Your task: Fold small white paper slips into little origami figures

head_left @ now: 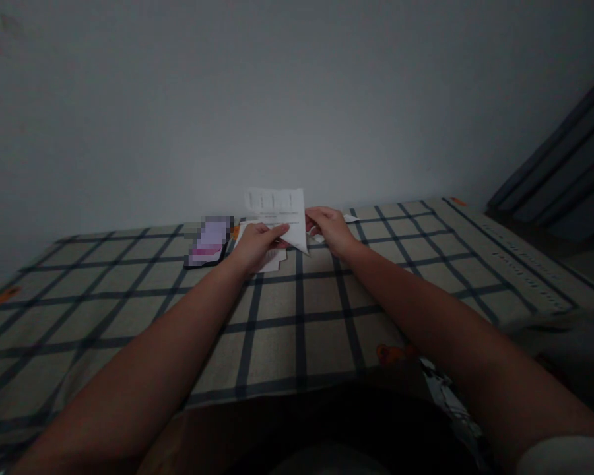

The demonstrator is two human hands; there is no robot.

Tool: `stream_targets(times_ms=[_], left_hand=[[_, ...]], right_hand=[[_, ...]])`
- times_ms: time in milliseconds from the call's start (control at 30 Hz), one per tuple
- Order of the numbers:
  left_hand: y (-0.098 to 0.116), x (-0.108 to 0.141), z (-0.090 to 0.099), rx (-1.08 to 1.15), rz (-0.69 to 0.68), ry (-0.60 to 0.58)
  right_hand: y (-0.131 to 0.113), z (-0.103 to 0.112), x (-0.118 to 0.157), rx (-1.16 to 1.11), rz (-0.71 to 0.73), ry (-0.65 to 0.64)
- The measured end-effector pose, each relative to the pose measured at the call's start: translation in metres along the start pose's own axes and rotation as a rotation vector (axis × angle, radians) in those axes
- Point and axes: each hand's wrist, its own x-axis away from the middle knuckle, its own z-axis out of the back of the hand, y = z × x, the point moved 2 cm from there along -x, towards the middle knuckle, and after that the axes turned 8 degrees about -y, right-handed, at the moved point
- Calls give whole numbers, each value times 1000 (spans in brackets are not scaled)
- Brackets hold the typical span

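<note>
A sheet of white paper (282,206) with printed lines is held up above the table, tilted toward me. My left hand (258,245) grips its lower left part, with the thumb lying across the front. At the paper's right edge is my right hand (330,227), its fingers curled together; whether they pinch that edge or a small white piece is too dark to tell. Beneath the left hand lie more white papers (272,262). A small white scrap (318,238) shows under the right fingers, and another white piece (350,218) lies just behind that hand.
A phone-like device (210,241) with a blurred-out lilac screen lies left of the papers. The checked tablecloth (321,323) covers the table, which meets a plain wall (297,99). Dark curtain folds (564,152) hang at the right.
</note>
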Motion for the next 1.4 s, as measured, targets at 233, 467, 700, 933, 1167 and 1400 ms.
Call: stream_targets(times_ms=[233,467,700,933,1167,1400], left_hand=[[0,-5,7,-75,-77,74],[6,-1,9,-197,-105,108],[4,-3,5,-94,-46,84],[3,-2,-1,61,25,51],[-2,0,-5,7,144,-71],[3,3,-7,-104,81,35]], right_hand=[[0,2,-1,5,-37,-105],[1,-2,1,69,-57,-248],[2,-1,-2,102,-70,-200],[2,1,-3,173,1,-145],[-3,-4,0,205,19,-97],[-7,-7,2,166,-25,-133]])
